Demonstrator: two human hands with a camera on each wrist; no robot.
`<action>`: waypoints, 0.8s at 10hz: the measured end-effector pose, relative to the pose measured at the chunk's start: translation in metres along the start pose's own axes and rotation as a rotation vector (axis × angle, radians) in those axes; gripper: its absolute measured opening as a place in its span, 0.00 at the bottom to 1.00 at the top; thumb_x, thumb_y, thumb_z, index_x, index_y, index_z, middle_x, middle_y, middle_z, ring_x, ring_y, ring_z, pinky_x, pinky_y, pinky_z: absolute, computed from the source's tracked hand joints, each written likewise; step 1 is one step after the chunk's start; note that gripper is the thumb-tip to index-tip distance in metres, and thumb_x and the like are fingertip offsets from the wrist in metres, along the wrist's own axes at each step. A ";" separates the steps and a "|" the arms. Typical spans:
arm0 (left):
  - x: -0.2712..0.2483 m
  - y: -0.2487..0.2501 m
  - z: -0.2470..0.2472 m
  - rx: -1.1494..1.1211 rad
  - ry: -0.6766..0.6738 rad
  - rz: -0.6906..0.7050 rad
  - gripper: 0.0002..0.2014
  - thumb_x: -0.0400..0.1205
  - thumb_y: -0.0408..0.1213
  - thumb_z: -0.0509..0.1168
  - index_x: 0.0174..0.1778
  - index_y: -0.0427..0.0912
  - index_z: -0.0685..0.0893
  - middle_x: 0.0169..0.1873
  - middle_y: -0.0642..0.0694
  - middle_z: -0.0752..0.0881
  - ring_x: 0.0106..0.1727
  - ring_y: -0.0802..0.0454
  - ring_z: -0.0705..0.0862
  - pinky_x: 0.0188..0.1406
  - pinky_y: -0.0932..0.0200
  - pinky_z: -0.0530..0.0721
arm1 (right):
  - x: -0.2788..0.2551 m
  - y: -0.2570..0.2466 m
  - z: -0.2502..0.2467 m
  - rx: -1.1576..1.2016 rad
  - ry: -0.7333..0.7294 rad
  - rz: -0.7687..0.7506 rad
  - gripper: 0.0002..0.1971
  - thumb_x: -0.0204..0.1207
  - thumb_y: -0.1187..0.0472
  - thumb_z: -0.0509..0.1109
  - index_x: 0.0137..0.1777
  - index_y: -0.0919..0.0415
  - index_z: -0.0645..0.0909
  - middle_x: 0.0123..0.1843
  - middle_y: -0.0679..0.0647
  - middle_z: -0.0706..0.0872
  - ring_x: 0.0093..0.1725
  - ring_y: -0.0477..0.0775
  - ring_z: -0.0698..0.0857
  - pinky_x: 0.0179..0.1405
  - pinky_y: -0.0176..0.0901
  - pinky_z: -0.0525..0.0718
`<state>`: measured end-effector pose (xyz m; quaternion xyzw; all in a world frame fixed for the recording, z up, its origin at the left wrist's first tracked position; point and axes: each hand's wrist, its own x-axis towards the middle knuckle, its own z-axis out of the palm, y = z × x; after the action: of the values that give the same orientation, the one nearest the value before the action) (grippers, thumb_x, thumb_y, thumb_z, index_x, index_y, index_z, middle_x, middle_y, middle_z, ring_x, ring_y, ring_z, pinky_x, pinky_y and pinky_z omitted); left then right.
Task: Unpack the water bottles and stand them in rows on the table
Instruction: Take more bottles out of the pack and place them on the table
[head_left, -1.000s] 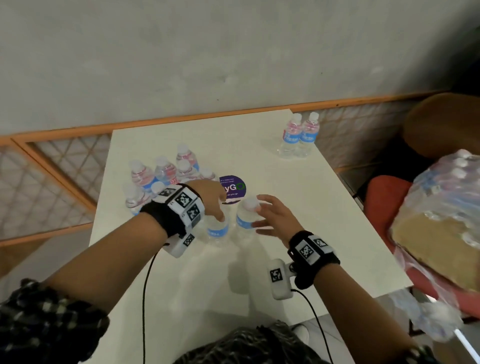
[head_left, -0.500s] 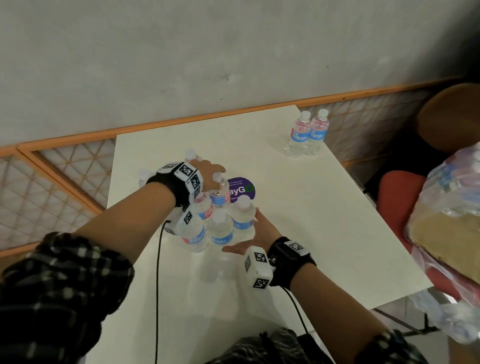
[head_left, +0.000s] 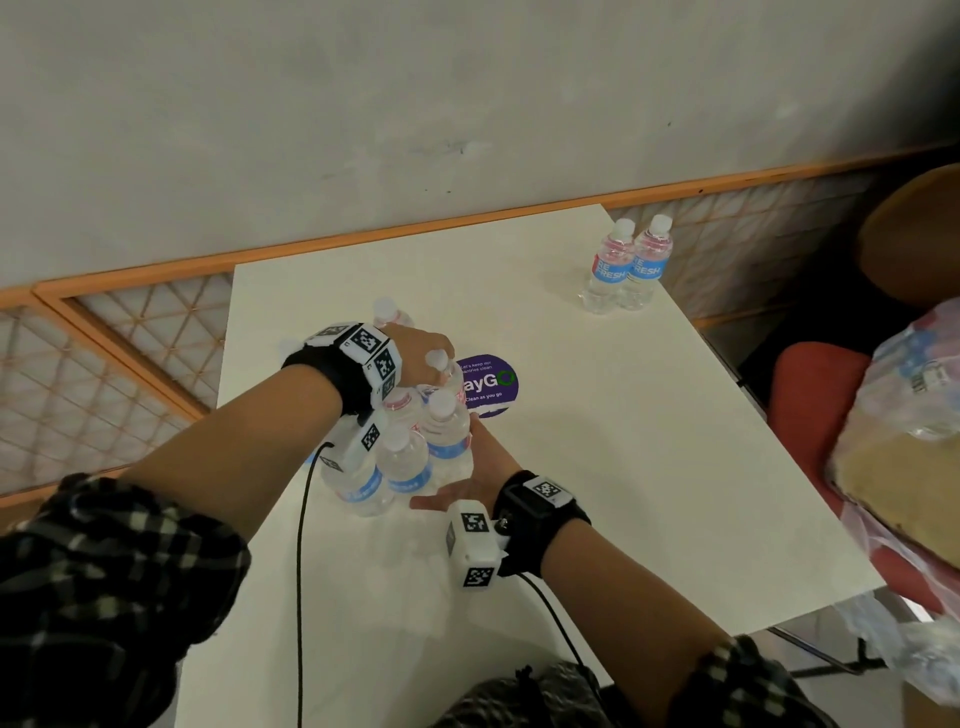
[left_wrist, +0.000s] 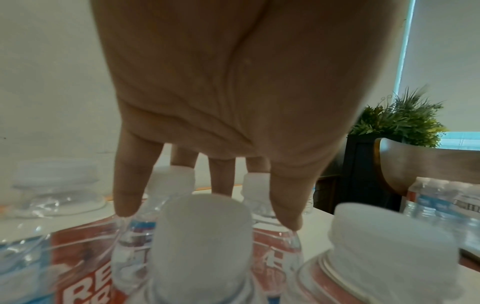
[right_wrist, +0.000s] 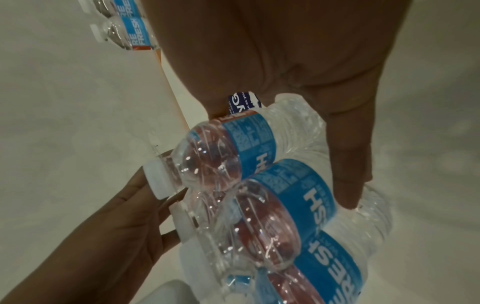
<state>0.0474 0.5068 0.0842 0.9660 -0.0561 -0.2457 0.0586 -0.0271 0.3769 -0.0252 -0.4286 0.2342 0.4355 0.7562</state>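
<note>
Several clear water bottles (head_left: 404, 464) with blue and red labels and white caps stand bunched together left of the middle of the white table (head_left: 623, 441). My left hand (head_left: 423, 349) reaches over the bunch from above; its straight fingers (left_wrist: 127, 195) come down between the caps (left_wrist: 202, 226) and touch the bottles' shoulders. My right hand (head_left: 462, 483) lies flat against the near right side of the bunch, fingers (right_wrist: 348, 174) straight along the bottle walls (right_wrist: 259, 144). Neither hand curls round a bottle.
Two more bottles (head_left: 628, 270) stand side by side at the table's far right corner. A purple sticker (head_left: 488, 384) lies just right of the bunch. A plastic-wrapped pack of bottles (head_left: 904, 415) sits on a red chair (head_left: 810, 374) beyond the right edge.
The loose bottles have been pushed together into one tight bunch. My left hand reached over to its far side, and my right hand turned palm-in against its near side.
</note>
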 end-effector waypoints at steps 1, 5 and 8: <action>-0.003 0.002 -0.001 0.007 0.005 -0.013 0.25 0.83 0.45 0.64 0.76 0.47 0.71 0.72 0.44 0.76 0.73 0.45 0.75 0.71 0.53 0.71 | 0.001 0.001 -0.002 -0.042 -0.015 0.027 0.33 0.74 0.30 0.56 0.72 0.49 0.71 0.60 0.56 0.82 0.54 0.65 0.82 0.60 0.66 0.81; 0.000 0.110 -0.004 0.071 0.079 0.234 0.27 0.84 0.53 0.59 0.79 0.51 0.65 0.77 0.48 0.70 0.75 0.45 0.71 0.74 0.46 0.69 | -0.074 -0.049 -0.086 -0.290 0.198 -0.122 0.26 0.77 0.47 0.69 0.73 0.55 0.71 0.72 0.63 0.71 0.65 0.69 0.78 0.56 0.66 0.83; 0.049 0.300 0.074 0.084 -0.051 0.561 0.23 0.83 0.49 0.62 0.74 0.48 0.73 0.79 0.45 0.66 0.79 0.44 0.66 0.76 0.45 0.67 | -0.190 -0.090 -0.280 -0.183 0.618 -0.299 0.10 0.79 0.55 0.67 0.57 0.56 0.77 0.59 0.57 0.80 0.58 0.60 0.81 0.56 0.55 0.82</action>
<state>0.0304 0.1975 0.0395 0.9078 -0.3326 -0.2417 0.0828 -0.0413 0.0280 0.0067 -0.6358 0.3466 0.1887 0.6634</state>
